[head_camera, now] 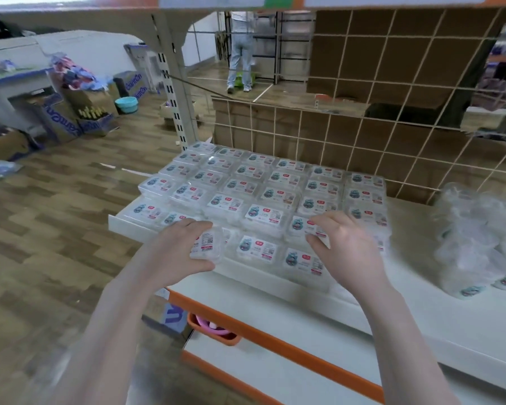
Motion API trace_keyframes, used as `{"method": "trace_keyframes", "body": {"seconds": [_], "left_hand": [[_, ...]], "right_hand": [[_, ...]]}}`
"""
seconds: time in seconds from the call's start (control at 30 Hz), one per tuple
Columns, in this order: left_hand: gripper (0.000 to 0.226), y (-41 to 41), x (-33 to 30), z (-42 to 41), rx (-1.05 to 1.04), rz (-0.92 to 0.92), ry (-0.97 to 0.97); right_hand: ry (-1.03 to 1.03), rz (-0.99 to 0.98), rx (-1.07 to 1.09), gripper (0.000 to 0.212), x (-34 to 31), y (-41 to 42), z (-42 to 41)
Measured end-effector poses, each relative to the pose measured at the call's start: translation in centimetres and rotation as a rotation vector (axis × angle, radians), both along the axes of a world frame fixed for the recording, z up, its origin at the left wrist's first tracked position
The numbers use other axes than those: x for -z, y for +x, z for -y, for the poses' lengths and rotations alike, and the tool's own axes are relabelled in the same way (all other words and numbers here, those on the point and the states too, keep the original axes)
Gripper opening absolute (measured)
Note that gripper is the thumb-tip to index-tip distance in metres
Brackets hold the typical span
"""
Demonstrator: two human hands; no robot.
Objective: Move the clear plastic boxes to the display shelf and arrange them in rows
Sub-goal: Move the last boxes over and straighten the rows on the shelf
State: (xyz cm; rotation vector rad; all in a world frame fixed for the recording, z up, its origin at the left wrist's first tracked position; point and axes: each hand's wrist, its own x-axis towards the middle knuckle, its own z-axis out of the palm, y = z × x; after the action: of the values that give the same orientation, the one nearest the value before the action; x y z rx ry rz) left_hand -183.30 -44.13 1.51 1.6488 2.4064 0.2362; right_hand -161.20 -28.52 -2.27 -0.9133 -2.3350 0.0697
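1. Your left hand has its fingers curled over a clear plastic box, thumb under the near edge, holding it at the front left corner of the display shelf, where the front row has a gap.
2. Your right hand pinches the near edge of a labelled box already in the block, fingers bent round it; how firmly it holds, you cannot tell.
3. Judge these boxes as light, thin-walled and slick. They will likely flex or pop open if squeezed on the lid, so take each by its two short sides near the rim, not by the flat top where the label sits.
4. Light boxes slide easily: a nudge to one could shove its neighbours out of line, so set yours straight down.
5. Count the arranged block: roughly six columns across and five or six rows deep, some stacked two high. The exact total cannot be told, as the clear walls blur together.
6. One loose heap of more boxes in clear wrap lies at the right end of the same shelf, well apart from the block; their number is unreadable.
7. Below, one orange tray hangs on the lower shelf edge.
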Motion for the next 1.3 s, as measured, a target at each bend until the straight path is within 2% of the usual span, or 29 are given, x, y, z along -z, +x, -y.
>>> {"method": "trace_keyframes", "body": {"seconds": [0.33, 0.57, 0.67, 0.9, 1.3], "left_hand": [[0.076, -14.2, 0.1, 0.6, 0.133, -0.086, 0.042], [0.077, -20.9, 0.9, -0.2, 0.242, -0.092, 0.041], [0.077, -22.1, 1.2, -0.8, 0.296, -0.094, 0.036], [0.072, -22.7, 2.3, -1.9, 0.408, -0.076, 0.092], [0.057, -23.9, 6.3, -1.7, 0.556, -0.119, 0.431]], "right_hand": [[0.010, 0.021, 0.160, 0.027, 0.9, -11.1, 3.2], [-0.092, 0.069, 0.264, 0.028, 1.4, -16.3, 5.3], [-0.156, 0.060, 0.295, 0.029, 1.1, -17.6, 5.4], [-0.109, 0.064, 0.333, 0.030, 1.7, -19.0, 4.9], [-0.076, 0.042, 0.351, 0.030, 2.2, -19.4, 5.3]]}}
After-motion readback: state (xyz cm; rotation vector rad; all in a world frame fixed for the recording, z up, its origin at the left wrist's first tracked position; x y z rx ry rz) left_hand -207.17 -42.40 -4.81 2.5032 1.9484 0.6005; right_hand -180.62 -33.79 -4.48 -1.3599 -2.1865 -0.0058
